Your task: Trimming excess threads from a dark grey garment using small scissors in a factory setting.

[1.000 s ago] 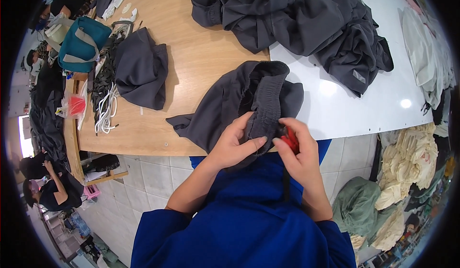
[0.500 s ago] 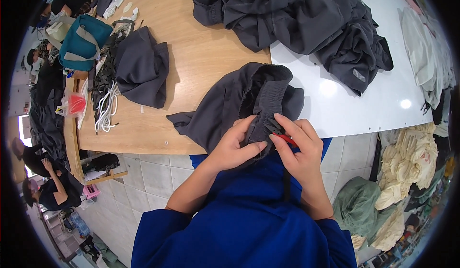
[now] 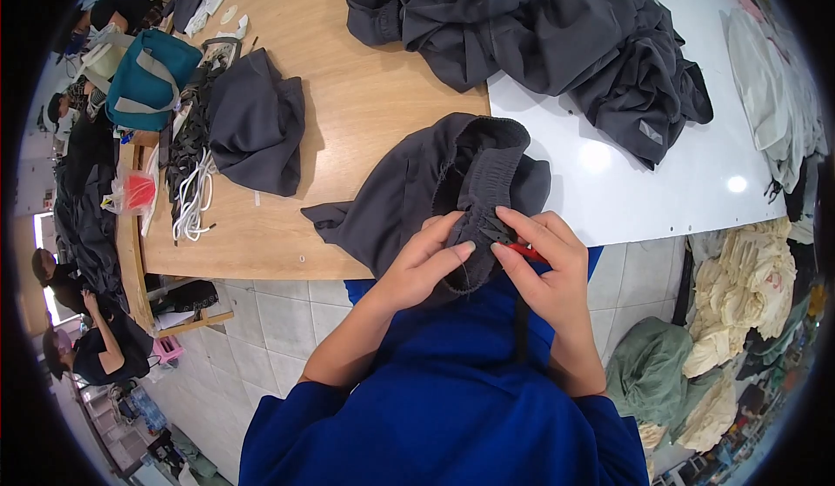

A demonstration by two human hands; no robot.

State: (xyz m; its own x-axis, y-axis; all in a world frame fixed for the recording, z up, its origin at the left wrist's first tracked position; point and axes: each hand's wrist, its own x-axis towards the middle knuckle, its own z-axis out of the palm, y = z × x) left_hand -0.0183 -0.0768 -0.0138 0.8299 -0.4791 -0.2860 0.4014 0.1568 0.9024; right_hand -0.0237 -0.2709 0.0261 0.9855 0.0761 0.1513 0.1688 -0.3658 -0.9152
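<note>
dark grey garment (image 3: 400, 195) lies at the near edge of the wooden table (image 3: 365, 77), its gathered waistband (image 3: 489, 182) turned toward me, lower end overhanging the edge by my blue shirt (image 3: 417, 382).

my left hand (image 3: 424, 264): thumb and fingers drawn in close, pinching the band's near part. my right hand (image 3: 550, 264): curled around a red-handled tool (image 3: 524, 250), fingertips at the band, just beside the left thumb. dark tip partly hidden; cannot tell whether its blades are parted.

hazards, as i judge them: ruffles bunch thickly here, so the tip could catch a fold and nick good cloth. left thumb sits near the tip; a slip could pinch skin. stray threads dangle at the band's lower end; a tug might pull a seam. overhang could drag the garment off the edge if my left grip slackens.
</note>
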